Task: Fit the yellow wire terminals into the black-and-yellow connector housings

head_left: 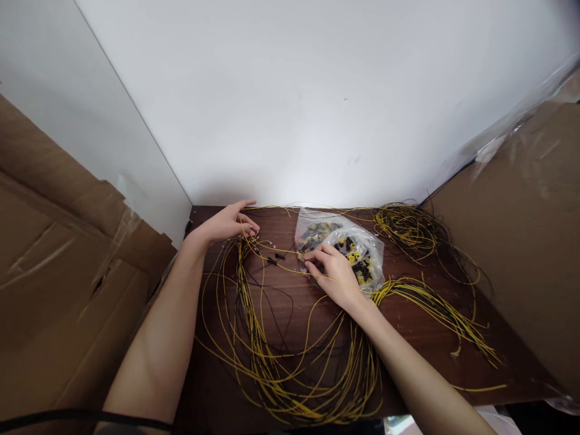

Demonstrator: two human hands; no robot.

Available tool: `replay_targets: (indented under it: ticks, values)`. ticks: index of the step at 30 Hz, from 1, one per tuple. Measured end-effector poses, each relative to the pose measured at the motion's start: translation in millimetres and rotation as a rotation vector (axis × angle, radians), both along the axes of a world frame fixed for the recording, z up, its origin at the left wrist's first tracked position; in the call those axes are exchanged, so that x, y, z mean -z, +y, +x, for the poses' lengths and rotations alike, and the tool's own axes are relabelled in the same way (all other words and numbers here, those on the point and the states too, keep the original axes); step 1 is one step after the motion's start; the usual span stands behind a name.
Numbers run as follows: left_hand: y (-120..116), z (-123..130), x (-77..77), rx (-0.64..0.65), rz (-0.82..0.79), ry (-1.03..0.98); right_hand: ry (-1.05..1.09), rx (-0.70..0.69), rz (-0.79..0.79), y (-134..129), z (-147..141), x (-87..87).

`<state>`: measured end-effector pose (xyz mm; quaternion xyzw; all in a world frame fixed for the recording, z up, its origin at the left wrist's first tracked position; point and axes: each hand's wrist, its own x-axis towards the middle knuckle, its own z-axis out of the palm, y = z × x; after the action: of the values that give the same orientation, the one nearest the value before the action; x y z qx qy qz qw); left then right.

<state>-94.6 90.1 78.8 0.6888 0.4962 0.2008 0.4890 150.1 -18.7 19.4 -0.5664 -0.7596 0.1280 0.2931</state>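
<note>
My left hand (pixel 233 222) is over the back left of the table, fingers spread, beside the tipped ends of a wire bundle. It has no firm grip on anything that I can see. That bundle of yellow and black wires (pixel 258 356) curves in a wide loop between my forearms. My right hand (pixel 334 273) has thumb and forefinger close together at a thin yellow wire that runs across from the left. Right behind these fingers lies a clear plastic bag (pixel 376 248) of small yellow and black parts. Small black connectors (pixel 272 261) rest between my hands.
A tangled coil of yellow and black wires (pixel 405 229) lies at the back right, and loose wire ends (pixel 444 314) fan out in front of it. Cardboard panels (pixel 58 290) stand at both sides of the brown table (pixel 412 356). A white wall (pixel 290 109) closes the back.
</note>
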Motion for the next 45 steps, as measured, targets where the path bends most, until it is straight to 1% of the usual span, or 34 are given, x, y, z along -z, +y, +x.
replay_targets:
  ticks: [5,12,19,25,33,35,38,41,45]
  values:
    - [0.3,0.7,-1.3,0.021,0.050,0.085,-0.006,0.000,-0.001,0.5,0.3,0.5]
    - [1.9,-0.4,0.7,0.028,0.056,0.086,-0.002,0.002,0.004,0.6,0.2,1.0]
    - [-1.7,1.3,-2.1,-0.053,0.019,-0.005,0.000,0.003,-0.001,0.6,0.4,0.5]
    - [0.9,-1.4,0.6,-0.011,-0.008,-0.027,-0.007,0.002,-0.005,0.7,0.2,0.3]
    - [2.5,-1.9,0.3,0.063,0.041,0.016,-0.010,0.006,-0.007,0.8,0.5,1.1]
    - [4.1,-1.9,1.5,0.058,0.084,0.032,-0.008,0.007,-0.006,0.6,0.3,1.6]
    - [7.4,-2.4,5.0,0.042,0.193,0.090,0.002,0.011,-0.006,0.3,-0.1,2.3]
    - [9.2,-2.3,7.2,0.005,0.321,0.160,0.013,0.020,-0.013,0.3,0.1,2.5]
    - [9.2,-1.1,6.3,-0.078,0.534,0.221,0.021,0.022,-0.019,0.6,0.6,1.5]
